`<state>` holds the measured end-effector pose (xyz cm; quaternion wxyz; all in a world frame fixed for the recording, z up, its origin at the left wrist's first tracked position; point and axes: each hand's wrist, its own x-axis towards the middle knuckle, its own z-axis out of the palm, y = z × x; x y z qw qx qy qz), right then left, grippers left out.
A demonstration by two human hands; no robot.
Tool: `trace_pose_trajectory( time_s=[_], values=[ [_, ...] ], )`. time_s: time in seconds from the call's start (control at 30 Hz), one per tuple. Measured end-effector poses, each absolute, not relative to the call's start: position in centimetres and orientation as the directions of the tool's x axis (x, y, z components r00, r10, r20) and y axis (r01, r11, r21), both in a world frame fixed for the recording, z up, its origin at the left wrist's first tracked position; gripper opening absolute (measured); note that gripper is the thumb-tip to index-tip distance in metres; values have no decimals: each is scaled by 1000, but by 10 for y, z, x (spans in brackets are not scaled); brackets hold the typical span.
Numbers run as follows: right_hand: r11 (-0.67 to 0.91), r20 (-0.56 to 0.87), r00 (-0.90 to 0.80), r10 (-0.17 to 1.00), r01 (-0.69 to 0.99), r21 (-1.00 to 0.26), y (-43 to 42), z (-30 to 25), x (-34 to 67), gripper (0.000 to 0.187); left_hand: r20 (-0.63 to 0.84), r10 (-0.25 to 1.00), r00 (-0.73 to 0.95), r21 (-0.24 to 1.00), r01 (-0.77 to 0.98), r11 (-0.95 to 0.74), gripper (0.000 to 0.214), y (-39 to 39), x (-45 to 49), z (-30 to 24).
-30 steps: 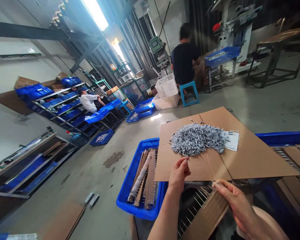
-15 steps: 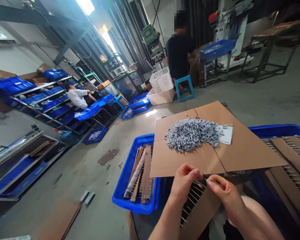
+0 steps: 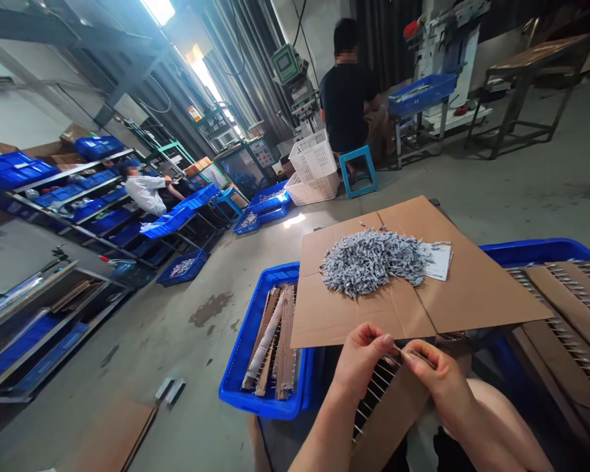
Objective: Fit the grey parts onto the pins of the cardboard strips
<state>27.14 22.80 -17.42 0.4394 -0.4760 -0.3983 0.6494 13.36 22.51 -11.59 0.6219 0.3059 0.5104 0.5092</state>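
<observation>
My left hand [image 3: 361,357] and my right hand [image 3: 435,377] meet just below the near edge of a flat cardboard sheet [image 3: 472,288]. Both pinch a thin metal pin [image 3: 402,351] between their fingertips. Under them lies a cardboard strip [image 3: 398,419] with a row of thin pins stuck along its edge. A heap of small grey metal parts [image 3: 371,262] sits on the cardboard sheet, next to a white paper slip [image 3: 438,261].
A blue bin [image 3: 255,367] at left holds cardboard strips; another blue bin [image 3: 535,252] at right holds more pinned strips. A seated person in dark clothes [image 3: 347,98] works at a machine ahead. Another person in white [image 3: 147,190] sits by shelves of blue bins. White baskets [image 3: 314,167] stand on the floor.
My left hand came back from the edge of the grey heap to the pinned strip. My right hand moved up to meet it, and both now pinch at a pin.
</observation>
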Motion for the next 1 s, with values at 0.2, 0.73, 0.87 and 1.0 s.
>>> trace_pose_trajectory(
  time_s=[0.2,0.73,0.87,1.0],
  values=[
    [-333,-294,-222,930,-166,-928,230,-172,276,23,-306,951,-44,912,-301,280,36,223,133,-113],
    [-327,-283,-234,930,-177,-928,228,-173,278,22,-316,947,-46,910,-298,289,34,222,136,-111],
    [-324,-277,-234,932,-199,-925,227,-169,278,22,-319,945,-70,911,-298,286,34,223,135,-113],
    [-327,-274,-249,929,-208,-922,228,-168,278,23,-328,942,-74,910,-292,294,34,223,135,-115]
  ],
)
